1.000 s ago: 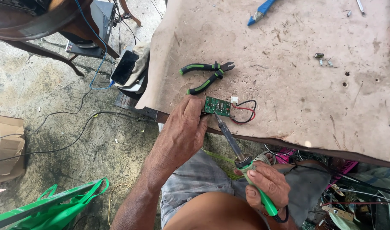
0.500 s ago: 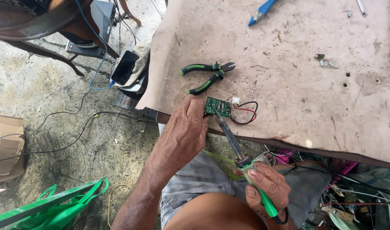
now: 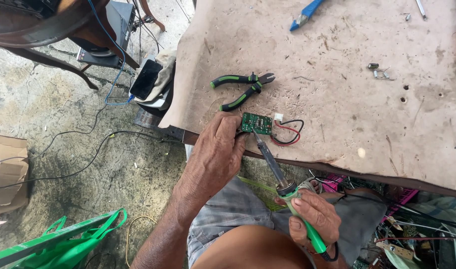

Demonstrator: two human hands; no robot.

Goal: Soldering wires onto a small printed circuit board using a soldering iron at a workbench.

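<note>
A small green circuit board [image 3: 256,122] with red and black wires [image 3: 287,133] lies near the front edge of the brown worktable [image 3: 337,99]. My left hand [image 3: 215,149] pinches the board's left edge and holds it down. My right hand [image 3: 312,216] grips the green handle of a soldering iron [image 3: 275,167], whose tip rests on the board's lower edge.
Green-handled pliers [image 3: 243,87] lie just behind the board. A blue-handled tool [image 3: 305,12] and small metal parts [image 3: 380,72] sit farther back. A phone [image 3: 146,78] rests left of the table; cables, a cardboard box [image 3: 6,174] and a green bag [image 3: 58,241] are on the floor.
The soldering iron's tip has crept slightly up onto the board's edge. Both hands stay almost in place.
</note>
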